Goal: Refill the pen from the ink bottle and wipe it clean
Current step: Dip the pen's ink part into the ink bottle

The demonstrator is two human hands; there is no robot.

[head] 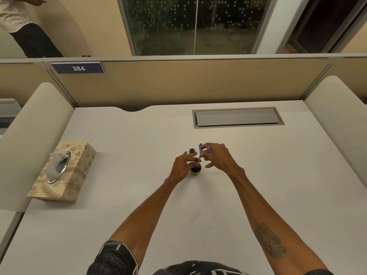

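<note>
**A:** What has the right grip got?

**B:** The right grip (215, 157) pinches the pen (200, 147) between thumb and forefingers, with the other fingers fanned loose. The left grip (180, 168) lies against the left side of the ink bottle (196, 170), fingers reaching toward the neck. Whether they close round it I can't tell.

**A:** And where is the pen?

**B:** Right over the open bottle, mid-bench (139, 175), its lower end at the mouth. How deep it goes is hidden. The cap (192, 150) stands just behind the bottle.

**A:** How would you do the fill well?

**B:** As I judge it, keep the bottle pinned flat and hold the pen steady so the tip stays under the ink. Draw slowly, then lift straight out — no swinging a wet tip across the bench. The tissue box (65, 175) sits well off to the left for the wipe.

**A:** Which way does the pen point?

**B:** Its long axis is near upright, leaning slightly — writing end down into the bottle, blue tail up.
</note>
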